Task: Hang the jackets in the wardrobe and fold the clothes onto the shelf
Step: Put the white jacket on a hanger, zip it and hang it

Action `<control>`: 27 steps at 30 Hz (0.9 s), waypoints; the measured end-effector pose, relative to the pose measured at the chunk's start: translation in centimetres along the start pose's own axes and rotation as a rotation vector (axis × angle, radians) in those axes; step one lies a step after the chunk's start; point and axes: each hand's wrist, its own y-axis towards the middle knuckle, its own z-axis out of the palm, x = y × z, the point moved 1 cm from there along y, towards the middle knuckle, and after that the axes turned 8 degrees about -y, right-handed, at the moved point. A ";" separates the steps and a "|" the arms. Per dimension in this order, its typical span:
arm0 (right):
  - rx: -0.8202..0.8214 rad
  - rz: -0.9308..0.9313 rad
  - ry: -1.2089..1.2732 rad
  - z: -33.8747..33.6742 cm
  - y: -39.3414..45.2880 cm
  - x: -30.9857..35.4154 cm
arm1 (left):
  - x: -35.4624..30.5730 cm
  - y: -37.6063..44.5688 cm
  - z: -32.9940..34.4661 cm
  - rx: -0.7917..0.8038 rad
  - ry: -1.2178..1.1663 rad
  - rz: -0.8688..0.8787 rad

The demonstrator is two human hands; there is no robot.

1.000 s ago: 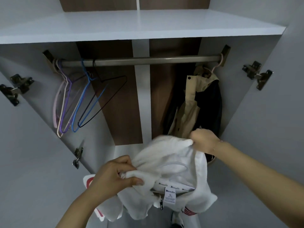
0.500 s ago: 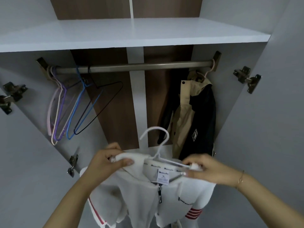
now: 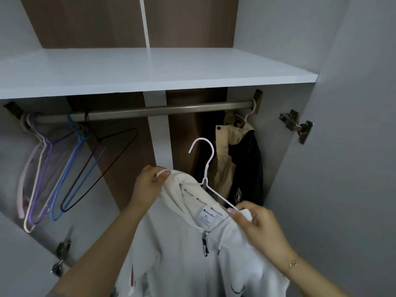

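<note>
Both arms raised forward; left hand (image 3: 147, 185) pinching, right hand (image 3: 256, 224) apparently pinching too.

Five bare wire hangers crowd the left end of the rail (image 3: 171, 109), hooks bunched close beside the left bracket (image 3: 11, 108). From the left they run pink (image 3: 20, 200), cream (image 3: 26, 226), purple (image 3: 40, 179), blue (image 3: 65, 179) and black (image 3: 63, 207), all swung at a slant, the black one reaching furthest towards the middle. Behind them is a brown back panel (image 3: 85, 22), split by a white vertical strip (image 3: 144, 22). A metal hinge (image 3: 296, 126) sits on the right side wall just below the rail's right end. Another hinge (image 3: 62, 251) sits low on the left wall, under the hangers.
</note>
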 end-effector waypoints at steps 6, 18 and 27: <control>-0.099 0.110 -0.012 0.4 5.2 -0.8 | -3.8 5.3 5.1 -0.067 -0.008 0.175; -0.273 0.272 0.184 -1.2 22.7 -3.4 | -3.4 7.6 7.6 -0.140 -0.378 -0.246; -0.125 0.302 -0.072 2.3 21.7 -6.6 | -3.4 6.7 10.2 -0.087 -0.438 -0.389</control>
